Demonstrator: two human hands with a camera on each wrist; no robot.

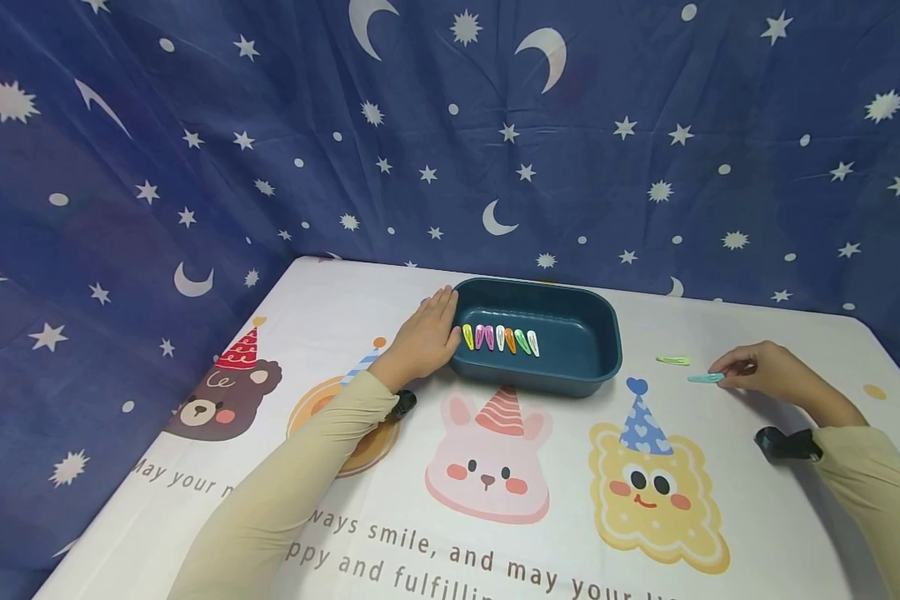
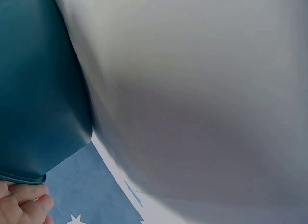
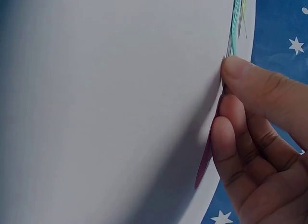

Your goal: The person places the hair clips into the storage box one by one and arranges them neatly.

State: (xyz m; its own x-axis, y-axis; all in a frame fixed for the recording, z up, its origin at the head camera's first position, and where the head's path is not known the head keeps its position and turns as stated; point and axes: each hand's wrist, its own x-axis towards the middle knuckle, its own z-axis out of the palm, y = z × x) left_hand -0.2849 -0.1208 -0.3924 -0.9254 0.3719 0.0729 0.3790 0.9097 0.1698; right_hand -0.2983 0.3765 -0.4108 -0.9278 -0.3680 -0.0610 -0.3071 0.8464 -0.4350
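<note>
My left hand [image 1: 425, 337] lies against the left end of a dark teal tray [image 1: 585, 386], its fingers fairly straight along the rim; in the left wrist view, fingertips [image 2: 29, 202] show right by that rim. Inside the tray, several snap hair clips in yellow, purple, white, orange and green lie in a row. To the right of the tray, my right hand [image 1: 768, 371] pinches a turquoise hair clip [image 1: 703, 378] near one end, low over the table. In the right wrist view a dark pink clip [image 3: 204, 166] shows beneath the curled fingers. A yellow-green clip [image 1: 672, 361] lies just behind the turquoise one.
A white tablecloth [image 1: 390, 542] printed with cartoon animals and words covers the table. Dark blue curtain [image 1: 420, 125] with stars and moons hangs behind and at the left, close behind the tray. Dark wrist cameras [image 1: 786, 444] sit at both wrists.
</note>
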